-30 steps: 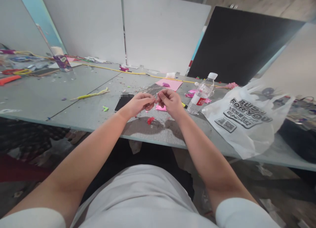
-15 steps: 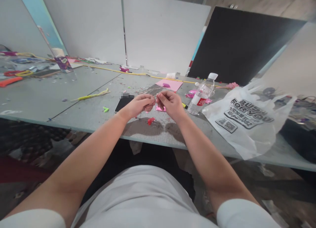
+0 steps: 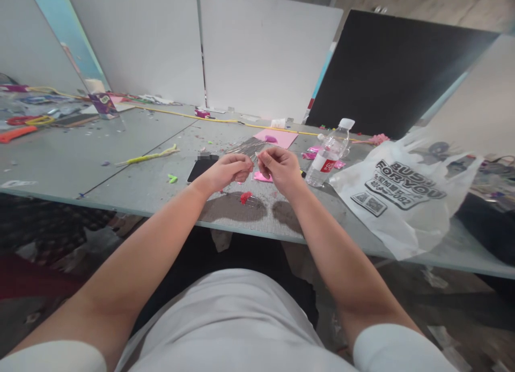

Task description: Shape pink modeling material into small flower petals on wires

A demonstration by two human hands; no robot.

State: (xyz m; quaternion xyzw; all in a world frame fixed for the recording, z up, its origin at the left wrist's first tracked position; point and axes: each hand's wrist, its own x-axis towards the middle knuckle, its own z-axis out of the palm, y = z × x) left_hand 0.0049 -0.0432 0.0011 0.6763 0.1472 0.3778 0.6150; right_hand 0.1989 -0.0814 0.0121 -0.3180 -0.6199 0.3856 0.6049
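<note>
My left hand [image 3: 226, 169] and my right hand [image 3: 280, 168] are raised a little above the grey table [image 3: 132, 184], fingertips pinched and nearly touching. Between them they grip a thin clear plastic wrapper [image 3: 248, 148] that sticks out behind the fingers. A small red piece [image 3: 245, 197] lies on the table just below the hands. A black phone [image 3: 201, 167] lies next to my left hand, and a small pink scrap [image 3: 262, 176] shows under my right hand.
A water bottle [image 3: 329, 153] stands right of my right hand, with a white printed plastic bag [image 3: 402, 197] beyond it. A pink sheet [image 3: 277, 137], a yellow-green pipe cleaner [image 3: 147, 157] and craft scraps lie about. White partition panels [image 3: 261, 50] stand behind.
My hands have stayed almost in place; the right hand has shifted slightly right, opening a small gap between the fingertips.
</note>
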